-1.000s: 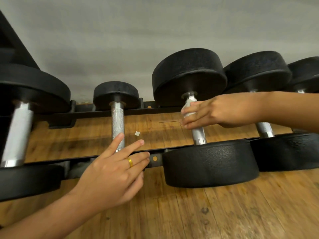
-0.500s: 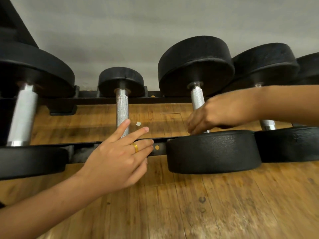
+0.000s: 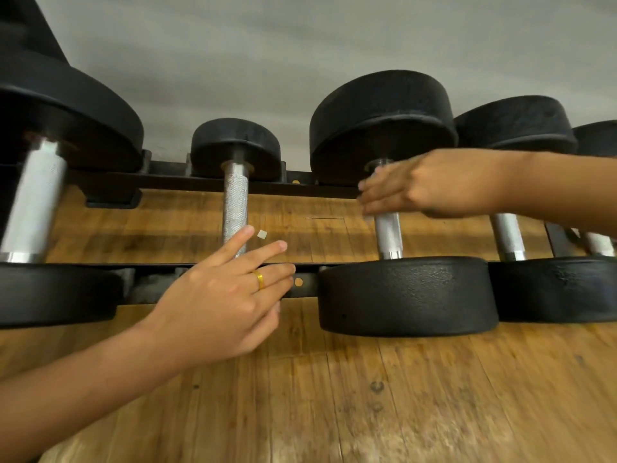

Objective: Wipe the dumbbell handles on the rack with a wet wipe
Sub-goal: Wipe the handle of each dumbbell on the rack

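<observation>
Rack (image 3: 303, 285): black, two rails, standing low on a wooden floor (image 3: 367, 396) before a grey wall (image 3: 267, 61); five dumbbells lie across the rails, handles running front to back.

Centre dumbbell (image 3: 407, 295): large black heads; its centre handle (image 3: 389, 238) is bare steel on the lower half, the upper half covered by the right hand (image 3: 414, 187).

Right hand: reaches in from the right edge; fingers (image 3: 377, 195) are wrapped across the top of the centre handle, just below the rear head; thumb hidden; the hand is motion-blurred; the wipe cannot be made out in the blur.

Left hand (image 3: 220, 295): enters from the lower left; fingers nearly straight and spread, holding nothing; the forefinger tip lies over the lower end of the small handle (image 3: 235, 208), contact not certain; the other fingers extend over the front rail; a gold ring (image 3: 259, 281) sits on the ring finger.

Small dumbbell (image 3: 235, 147): second from left; knurled handle upright in view; its front head is hidden by the left hand.

Left dumbbell (image 3: 33, 202): large, blurred, at the frame edge.

Two further dumbbells to the right, the nearer (image 3: 507, 237) just beside the centre one, heads close together; the last (image 3: 597, 243) partly cut off by the frame and the right forearm.

A small white scrap (image 3: 262, 234) lies on the floor between the rails, just beside the left forefinger.
</observation>
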Demonstrator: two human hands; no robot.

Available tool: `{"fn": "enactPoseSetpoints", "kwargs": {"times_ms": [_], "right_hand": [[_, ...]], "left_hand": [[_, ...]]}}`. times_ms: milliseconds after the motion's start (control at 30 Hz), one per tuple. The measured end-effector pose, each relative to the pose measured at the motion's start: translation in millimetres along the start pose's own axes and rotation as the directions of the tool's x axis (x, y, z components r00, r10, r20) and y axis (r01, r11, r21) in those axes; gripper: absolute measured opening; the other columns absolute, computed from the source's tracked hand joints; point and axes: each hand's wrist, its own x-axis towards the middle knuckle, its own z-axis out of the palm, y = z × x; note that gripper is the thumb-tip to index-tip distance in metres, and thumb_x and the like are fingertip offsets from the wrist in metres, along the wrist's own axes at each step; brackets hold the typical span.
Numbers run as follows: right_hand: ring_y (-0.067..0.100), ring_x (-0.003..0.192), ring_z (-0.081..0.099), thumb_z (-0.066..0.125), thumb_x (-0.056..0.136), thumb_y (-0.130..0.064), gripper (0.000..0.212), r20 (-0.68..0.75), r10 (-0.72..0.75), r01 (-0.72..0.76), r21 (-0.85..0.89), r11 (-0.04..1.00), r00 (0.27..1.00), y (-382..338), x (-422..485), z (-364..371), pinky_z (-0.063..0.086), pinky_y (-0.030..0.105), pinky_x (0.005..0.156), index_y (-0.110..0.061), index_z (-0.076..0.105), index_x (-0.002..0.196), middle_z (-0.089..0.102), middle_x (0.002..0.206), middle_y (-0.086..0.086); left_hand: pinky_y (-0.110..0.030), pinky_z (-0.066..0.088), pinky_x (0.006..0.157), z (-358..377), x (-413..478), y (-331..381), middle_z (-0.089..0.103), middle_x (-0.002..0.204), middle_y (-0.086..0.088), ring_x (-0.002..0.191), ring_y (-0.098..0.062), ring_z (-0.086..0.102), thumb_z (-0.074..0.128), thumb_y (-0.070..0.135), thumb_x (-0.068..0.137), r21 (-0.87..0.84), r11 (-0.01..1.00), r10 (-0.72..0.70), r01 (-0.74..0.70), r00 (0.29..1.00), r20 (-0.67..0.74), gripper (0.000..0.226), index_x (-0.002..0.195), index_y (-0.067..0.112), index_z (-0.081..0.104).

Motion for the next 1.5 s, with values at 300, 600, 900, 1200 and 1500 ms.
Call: {"fn": "enactPoseSetpoints", "kwargs": {"times_ms": [300, 600, 900, 1200, 1500], "right_hand": [[0.025, 0.133, 0.054, 0.059, 0.081, 0.003, 0.056, -0.066, -0.162, 0.156, -0.098, 0.983, 0.985, -4.4, 2.5, 20.0, 0.049, 0.043, 0.105, -0.014, 0.062, 0.134, 0.062, 0.138, 0.008], [0.020, 0.133, 0.053, 0.064, 0.086, -0.005, 0.047, -0.017, -0.261, 0.261, 0.007, 0.965, 0.965, -17.5, 3.3, 21.0, 0.042, 0.040, 0.111, -0.015, 0.065, 0.132, 0.063, 0.136, 0.005], [0.013, 0.141, 0.043, 0.066, 0.089, -0.003, 0.053, 0.006, -0.210, 0.209, 0.059, 0.976, 0.978, -15.8, -1.2, 21.9, 0.041, 0.043, 0.114, -0.020, 0.059, 0.139, 0.055, 0.146, -0.001], [0.027, 0.138, 0.048, 0.060, 0.077, 0.010, 0.065, -0.123, -0.026, 0.021, -0.047, 0.999, 0.992, 9.6, -3.2, 7.6, 0.049, 0.051, 0.105, -0.012, 0.057, 0.139, 0.057, 0.143, 0.011], [0.019, 0.146, 0.035, 0.048, 0.088, 0.003, 0.060, -0.125, -0.065, 0.076, 0.086, 0.993, 0.990, 9.2, -14.5, 32.2, 0.033, 0.044, 0.120, -0.016, 0.052, 0.145, 0.048, 0.151, 0.005]], "left_hand": [[-0.045, 0.042, 0.111, 0.7, -3.8, -1.0, 0.073, 0.126, -0.003, 0.132, -0.022, 0.060, 0.052, 0.032, 0.098, -0.015, 1.000, 0.013, -0.014, 1.000, -0.028, 0.038, 0.121, 0.014, 0.076], [-0.041, 0.049, 0.105, 1.7, -3.6, -0.9, 0.072, 0.128, -0.002, 0.132, -0.021, 0.059, 0.050, 0.031, 0.099, -0.021, 1.000, 0.020, -0.021, 0.999, -0.042, 0.038, 0.122, 0.014, 0.075], [-0.042, 0.041, 0.112, 2.6, -4.9, -1.6, 0.071, 0.130, -0.002, 0.135, -0.021, 0.057, 0.050, 0.033, 0.100, -0.023, 1.000, 0.013, -0.013, 1.000, -0.005, 0.039, 0.125, 0.015, 0.074], [-0.042, 0.038, 0.111, 0.4, -3.1, -0.4, 0.072, 0.128, -0.003, 0.133, -0.022, 0.059, 0.049, 0.033, 0.099, -0.024, 1.000, 0.003, -0.003, 1.000, 0.001, 0.040, 0.123, 0.014, 0.075], [-0.043, 0.042, 0.109, 0.7, -3.4, -0.1, 0.073, 0.127, -0.003, 0.133, -0.023, 0.058, 0.051, 0.031, 0.098, -0.021, 1.000, -0.003, 0.002, 1.000, -0.016, 0.038, 0.121, 0.013, 0.076]]}}
